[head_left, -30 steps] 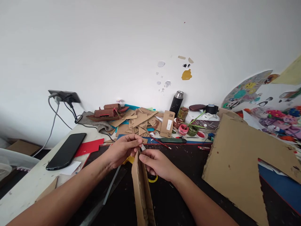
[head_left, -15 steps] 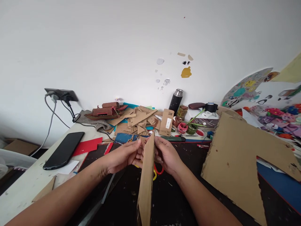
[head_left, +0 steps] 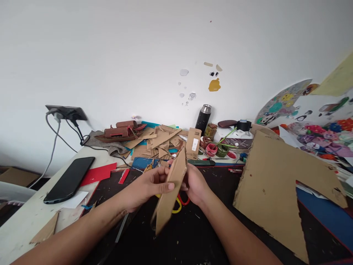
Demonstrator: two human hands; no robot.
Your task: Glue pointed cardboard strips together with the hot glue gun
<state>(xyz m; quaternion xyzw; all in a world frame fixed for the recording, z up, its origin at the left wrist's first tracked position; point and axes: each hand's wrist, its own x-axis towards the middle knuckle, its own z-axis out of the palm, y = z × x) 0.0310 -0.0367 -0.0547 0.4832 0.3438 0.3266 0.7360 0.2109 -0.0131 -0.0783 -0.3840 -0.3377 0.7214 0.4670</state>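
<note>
A long, narrow cardboard piece (head_left: 172, 191) with a slanted top end is held tilted above the dark mat. My left hand (head_left: 150, 186) is closed on it, the thumb pressed flat on the near face and the fingers partly hidden behind. At the upper right edge, my right hand (head_left: 195, 184) grips the same piece; its fingertips are mostly hidden by the cardboard. Beneath the hands lie scissors (head_left: 177, 210) with yellow and red handles, their blades out of sight.
A large cut cardboard sheet (head_left: 270, 184) lies at the right. Cardboard scraps (head_left: 162, 140), a brown model boat (head_left: 118, 133), open paint jars (head_left: 211, 149) and a black flask (head_left: 203, 119) line the wall. A phone (head_left: 70, 180) rests at the left on the white table.
The cardboard piece has tilted, its lower end swinging up and away from me to the left. My left thumb now lies on its near face. The view has shifted slightly.
</note>
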